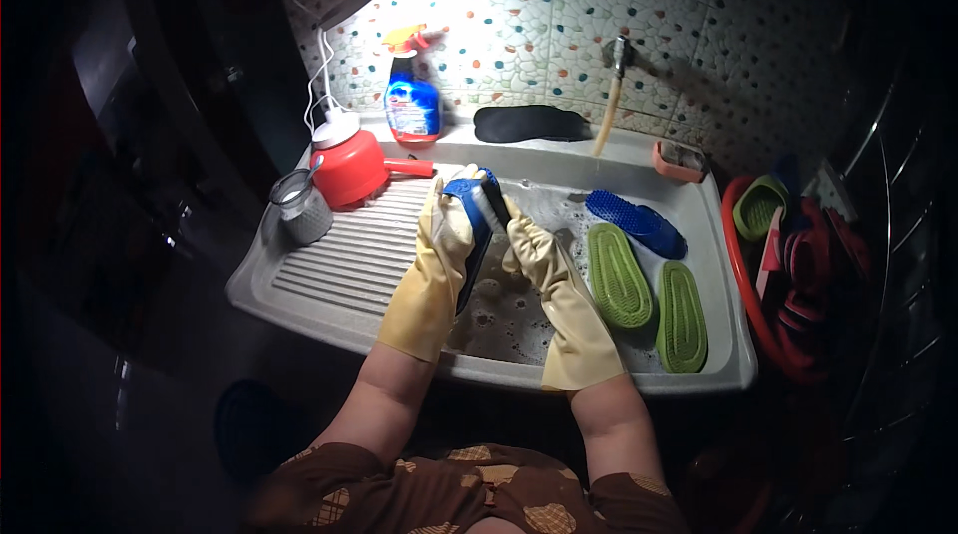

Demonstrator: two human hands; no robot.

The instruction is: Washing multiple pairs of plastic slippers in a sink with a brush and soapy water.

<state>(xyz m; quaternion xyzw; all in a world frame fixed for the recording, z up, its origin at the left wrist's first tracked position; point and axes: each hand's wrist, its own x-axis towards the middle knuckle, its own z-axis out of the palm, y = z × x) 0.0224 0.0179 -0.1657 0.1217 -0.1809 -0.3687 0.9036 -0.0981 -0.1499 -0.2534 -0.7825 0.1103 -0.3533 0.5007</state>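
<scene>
Both my hands wear cream rubber gloves over the sink basin (524,329). My left hand (446,218) is closed around a blue slipper (476,253), tilted upright with its strap over the fingers. Closed on a dark scrub brush (495,199), my right hand (531,243) holds its pale bristles against or very close to the slipper. To the right in the basin lie another blue slipper (639,225) with a knobbly surface and two green slippers, one nearer the middle (619,279) and one by the right wall (683,319), both ridged soles up. Suds float on dark water.
A ribbed drainboard (344,255) at left bears a red dipper (349,167) and a grey cup (300,210). On the back ledge stand a blue spray bottle (413,110), a black insole-shaped piece (531,124) and a soap dish (680,162). A tap (619,60) runs; a red basin (740,274) holds footwear.
</scene>
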